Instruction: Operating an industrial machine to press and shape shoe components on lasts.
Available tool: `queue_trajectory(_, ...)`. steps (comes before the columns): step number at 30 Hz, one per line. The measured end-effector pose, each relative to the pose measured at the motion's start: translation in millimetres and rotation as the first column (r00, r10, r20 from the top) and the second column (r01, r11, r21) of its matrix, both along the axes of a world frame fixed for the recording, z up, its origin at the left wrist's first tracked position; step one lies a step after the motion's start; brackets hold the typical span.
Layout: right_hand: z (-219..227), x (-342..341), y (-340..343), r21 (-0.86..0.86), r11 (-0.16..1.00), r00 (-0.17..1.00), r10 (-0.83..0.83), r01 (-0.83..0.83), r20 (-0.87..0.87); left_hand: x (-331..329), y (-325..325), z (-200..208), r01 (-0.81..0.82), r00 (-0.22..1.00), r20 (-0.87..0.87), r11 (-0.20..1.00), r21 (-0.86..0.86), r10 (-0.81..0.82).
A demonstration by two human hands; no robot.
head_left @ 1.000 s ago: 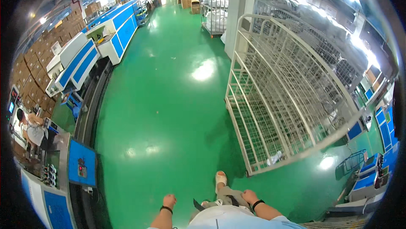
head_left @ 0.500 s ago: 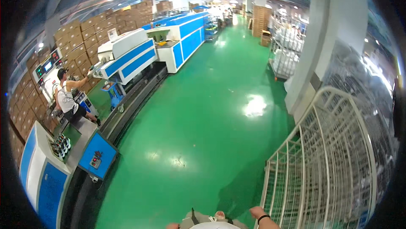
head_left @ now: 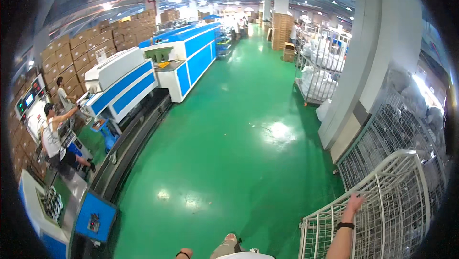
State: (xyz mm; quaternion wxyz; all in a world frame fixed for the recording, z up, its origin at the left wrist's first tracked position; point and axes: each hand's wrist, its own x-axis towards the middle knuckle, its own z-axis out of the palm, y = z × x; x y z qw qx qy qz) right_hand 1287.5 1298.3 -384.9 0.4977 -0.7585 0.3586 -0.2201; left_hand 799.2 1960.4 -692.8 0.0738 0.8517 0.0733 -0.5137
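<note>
Overlapping the white wire rack [head_left: 381,206] at 4 o'clock, my right hand [head_left: 354,203] sits by its upper bars, with a dark wristband [head_left: 345,225] behind it. Fingers look partly apart; whether they touch a bar or close on one, I cannot tell. My left hand [head_left: 187,251] is low, between 6 and 7 o'clock, cut by the lower edge (also banded); its finger state cannot be told. My sandalled foot [head_left: 231,236] shows at 6 o'clock on the green floor [head_left: 229,130].

Next out, at 8 o'clock: a blue panel [head_left: 95,216] with a small control box, and beside it a row of black-and-white shoe-like items [head_left: 53,204]. At 3 o'clock, a grey mesh rack [head_left: 382,134] bearing clear bags, just beyond the white one. At 2 o'clock, a pale column [head_left: 351,72].

At 9 o'clock, a person in a white sleeveless top [head_left: 51,137] has one arm out toward the blue-and-white machine [head_left: 117,84]; a second person [head_left: 63,94] stands behind.

Farther: stacked cartons [head_left: 76,51] toward 10 o'clock; a wheeled cage trolley [head_left: 318,65] of pale bags at 2; a cardboard stack [head_left: 282,29] at 1.
</note>
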Motion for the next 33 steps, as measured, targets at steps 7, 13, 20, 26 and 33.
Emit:
queue_trajectory(7,7.1,73.1,-64.8,-0.303,0.892,0.932,-0.361,0.337,-0.027,288.2,126.3,-5.3,-0.58,0.403,0.366,0.544,-0.607,0.839)
queue_trajectory(13,-42.4,84.3,-98.0,-0.375,0.747,0.807,-0.591,0.549,0.002,562.6,90.5,143.4,-0.617,-0.091,-0.326,-0.31,-0.723,0.941)
queue_trajectory(20,-81.5,40.9,-109.3,-0.804,0.582,0.653,-0.658,0.124,-0.375,673.6,7.4,104.0,-0.059,0.729,0.678,0.995,-0.077,0.095)
queue_trajectory(26,-18.1,52.8,-76.5,0.094,0.767,0.731,-0.636,0.635,0.25,687.9,-99.2,53.6,0.089,0.934,0.346,0.878,-0.47,0.091)
queue_trajectory(33,-42.7,108.9,-25.2,0.392,0.686,0.54,-0.726,0.613,0.427,937.4,-44.1,3.9,-0.643,0.765,-0.574,0.401,-0.652,0.293)
